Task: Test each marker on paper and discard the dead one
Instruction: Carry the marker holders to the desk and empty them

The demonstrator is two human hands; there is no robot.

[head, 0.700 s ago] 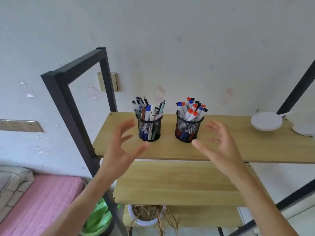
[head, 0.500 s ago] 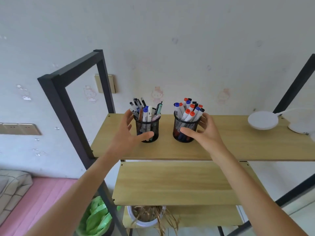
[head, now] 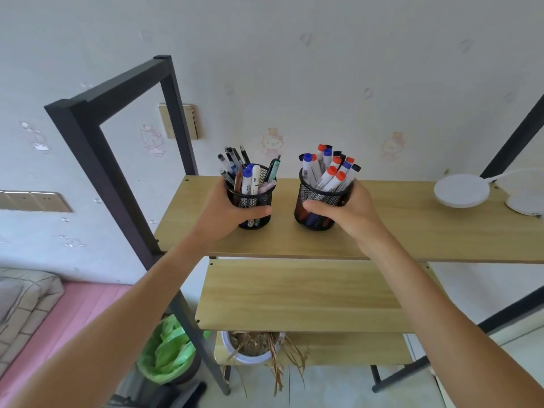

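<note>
I am holding both mesh cups on the top shelf [head: 412,231], left hand [head: 226,213] wrapping the pen cup [head: 253,207], right hand [head: 350,214] gripping the marker cup [head: 321,201] just beside it, lifting level so nothing is spilling.

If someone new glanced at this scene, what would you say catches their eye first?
Most likely the two black mesh cups on the top wooden shelf, each gripped by a hand: the left hand holds the pen cup, the right hand the marker cup bristling with red and blue caps. Next, the bright green bin liner on the floor at lower left.
</note>
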